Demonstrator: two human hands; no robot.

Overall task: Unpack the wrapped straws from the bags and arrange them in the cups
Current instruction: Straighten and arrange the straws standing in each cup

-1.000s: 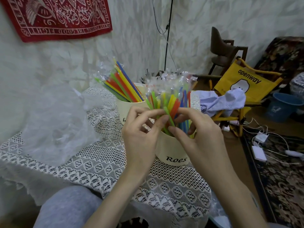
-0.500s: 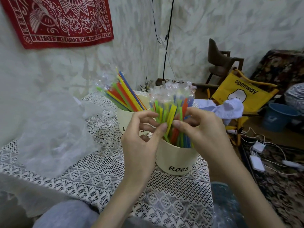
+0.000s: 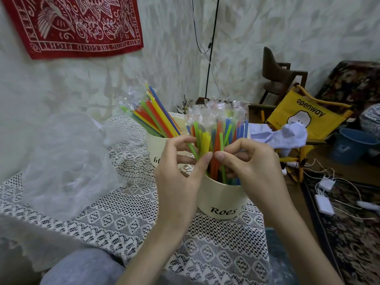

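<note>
Straws (image 3: 216, 145) now stand straighter in my front cup (image 3: 223, 197) at the worktop's right edge; left hand (image 3: 176, 173) and right hand (image 3: 253, 167) still pinching them, nearly arranged.

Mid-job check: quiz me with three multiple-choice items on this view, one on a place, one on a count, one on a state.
1. Where is the crumpled clear bag?
A. on the lace cloth, left of the cups
B. inside the near cup
C. on the yellow chair

2. How many cups hold straws?
A. one
B. two
C. four

3. What are the hands doing?
A. both resting flat on the cloth
B. both gripping the straws in the near cup
C. lifting the far cup

Answers:
1 A, it lies on the lace cloth.
2 B, the near cup and the far cup.
3 B, the left hand and the right hand curl round the straws.
</note>
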